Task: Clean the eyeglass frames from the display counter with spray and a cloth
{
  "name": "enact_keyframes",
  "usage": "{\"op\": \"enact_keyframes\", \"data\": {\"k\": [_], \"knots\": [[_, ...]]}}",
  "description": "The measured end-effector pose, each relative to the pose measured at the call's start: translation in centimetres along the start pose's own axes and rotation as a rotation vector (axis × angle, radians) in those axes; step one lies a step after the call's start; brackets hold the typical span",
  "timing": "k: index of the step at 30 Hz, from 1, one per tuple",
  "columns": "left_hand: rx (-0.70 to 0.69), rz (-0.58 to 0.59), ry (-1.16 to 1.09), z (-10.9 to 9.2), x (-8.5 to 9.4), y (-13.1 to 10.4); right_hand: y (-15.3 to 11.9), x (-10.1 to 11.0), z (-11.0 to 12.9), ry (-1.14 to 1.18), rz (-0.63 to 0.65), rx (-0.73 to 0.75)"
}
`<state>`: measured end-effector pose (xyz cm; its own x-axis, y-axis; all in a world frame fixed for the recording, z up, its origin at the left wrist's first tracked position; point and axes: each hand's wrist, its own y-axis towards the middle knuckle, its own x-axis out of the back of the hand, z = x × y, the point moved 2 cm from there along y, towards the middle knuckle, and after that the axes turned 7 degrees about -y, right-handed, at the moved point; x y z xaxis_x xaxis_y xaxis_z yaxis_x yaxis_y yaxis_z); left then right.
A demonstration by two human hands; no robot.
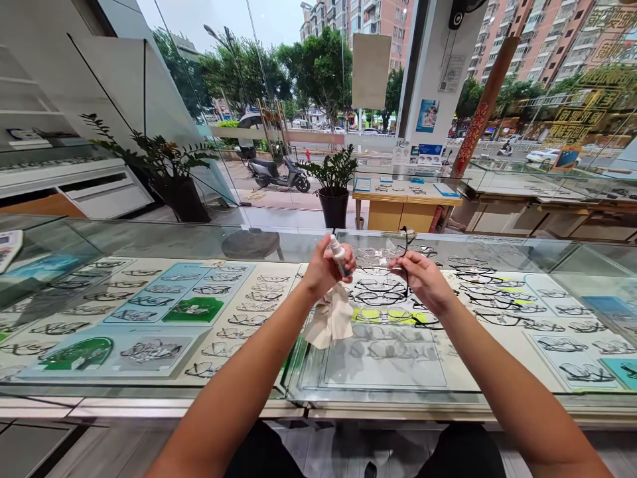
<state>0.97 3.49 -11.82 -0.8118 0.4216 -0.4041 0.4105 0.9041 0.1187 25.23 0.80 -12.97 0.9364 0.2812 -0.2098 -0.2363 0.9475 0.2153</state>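
Observation:
My left hand point(323, 269) is closed around a small white spray bottle point(338, 252), its nozzle upward and tilted. A beige cleaning cloth point(328, 320) with a zigzag edge hangs below that hand; whether the fingers grip it too is partly hidden. To the right, my right hand point(423, 277) pinches a pair of dark-framed eyeglasses point(407, 262), held up on edge above the glass counter. Bottle and eyeglasses are apart, at about the same height.
Beneath both hands lies a glass display counter point(308, 392) with rows of eyeglasses point(263, 287) inside. A potted plant point(333, 189) and a low wooden cabinet point(398, 212) stand beyond it, before the shop window. A dark stool point(251, 243) shows behind the glass.

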Motion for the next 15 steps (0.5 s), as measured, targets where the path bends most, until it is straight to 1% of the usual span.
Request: {"op": "enact_keyframes", "data": {"k": [1, 2, 4, 6, 8, 11, 15], "knots": [[0.027, 0.048, -0.047, 0.3, -0.8, -0.2, -0.1, -0.4, -0.2, -0.02, 0.009, -0.001], [0.036, 0.072, -0.05, 0.5, -1.3, -0.4, -0.2, -0.7, -0.4, -0.045, 0.016, 0.0], [-0.023, 0.047, 0.09, 1.1, -1.9, -0.4, -0.4, -1.3, -0.9, -0.108, 0.026, 0.007], [-0.129, -0.023, 0.311, 1.6, -1.8, -0.2, -0.5, -1.6, -1.4, -0.162, 0.037, 0.013], [-0.217, -0.09, 0.48, 2.0, -1.6, 0.0, -0.5, -1.8, -1.7, -0.198, 0.056, 0.017], [-0.267, -0.124, 0.581, 2.6, -1.4, 0.1, -0.6, -2.1, -2.0, -0.224, 0.084, 0.018], [-0.29, -0.102, 0.637, 2.8, -1.3, 0.0, -0.7, -2.4, -2.1, -0.226, 0.117, 0.022]]}}
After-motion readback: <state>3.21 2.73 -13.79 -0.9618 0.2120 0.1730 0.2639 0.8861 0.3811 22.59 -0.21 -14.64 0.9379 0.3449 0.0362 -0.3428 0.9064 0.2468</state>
